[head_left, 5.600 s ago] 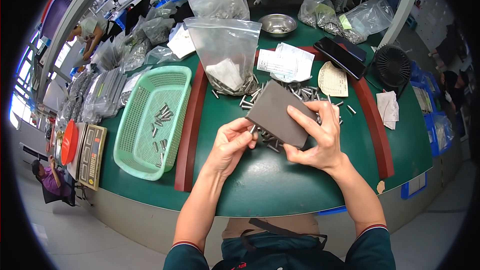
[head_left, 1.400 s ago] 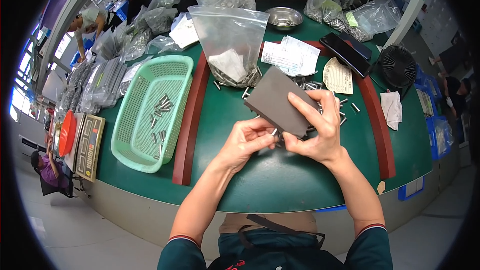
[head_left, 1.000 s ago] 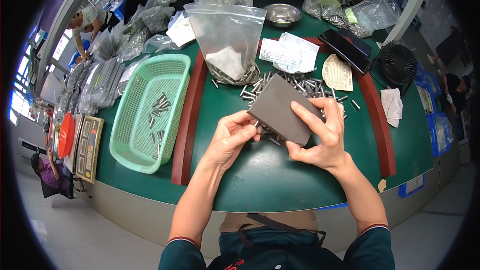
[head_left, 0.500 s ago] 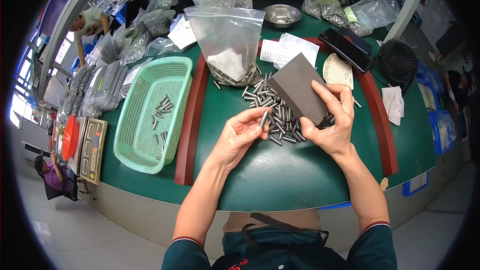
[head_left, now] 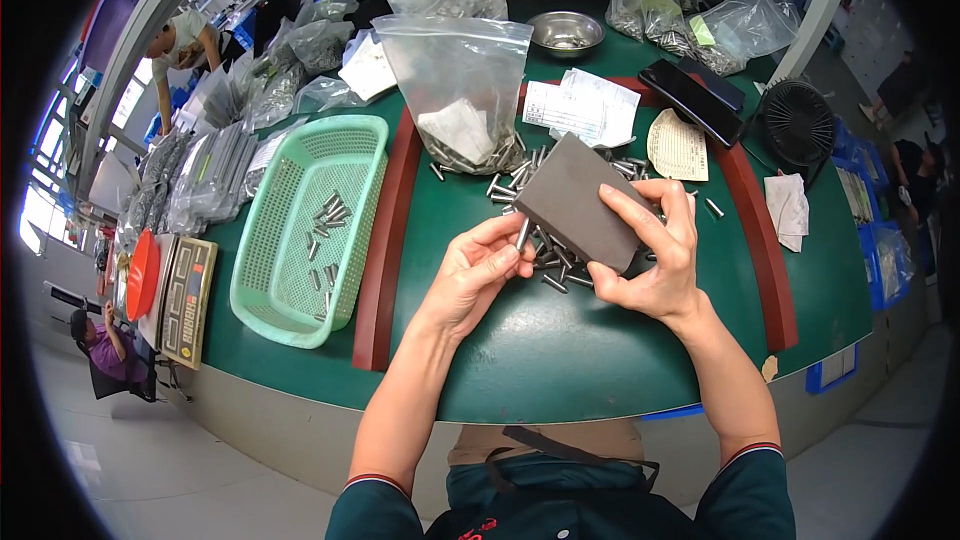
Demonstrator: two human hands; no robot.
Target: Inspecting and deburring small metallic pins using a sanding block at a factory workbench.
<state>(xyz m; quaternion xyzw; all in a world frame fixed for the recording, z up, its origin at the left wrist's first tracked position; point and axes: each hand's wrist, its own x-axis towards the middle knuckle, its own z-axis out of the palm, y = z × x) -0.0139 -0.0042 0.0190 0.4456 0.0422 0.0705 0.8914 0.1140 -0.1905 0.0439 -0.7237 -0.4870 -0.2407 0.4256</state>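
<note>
My left hand (head_left: 472, 278) pinches a short metal pin (head_left: 523, 233) between thumb and fingers, the pin standing nearly upright. Wrapped by the fingers and thumb of my right hand (head_left: 655, 258) is a dark grey rectangular block (head_left: 575, 195), which looks like a sanding block. Its left corner meets or overlaps the top of the pin; I cannot tell if they touch. Beneath the block and both hands spreads a heap of similar loose pins (head_left: 513, 178), partly hidden. To the left, a pale green plastic basket (head_left: 272, 328) contains several pins (head_left: 334, 210).
Dark red wooden rails (head_left: 376, 290) frame the green work table (head_left: 560, 380). An open clear bag of pins (head_left: 455, 90) stands behind the heap. Around lie paper slips (head_left: 590, 105), a phone (head_left: 690, 100), a small fan (head_left: 793, 120), a steel bowl (head_left: 566, 32) and a scale (head_left: 187, 300).
The grey block has moved left and down with my right hand, its corner now at the pin. My left hand keeps its pinch, and the pin has shifted slightly left.
</note>
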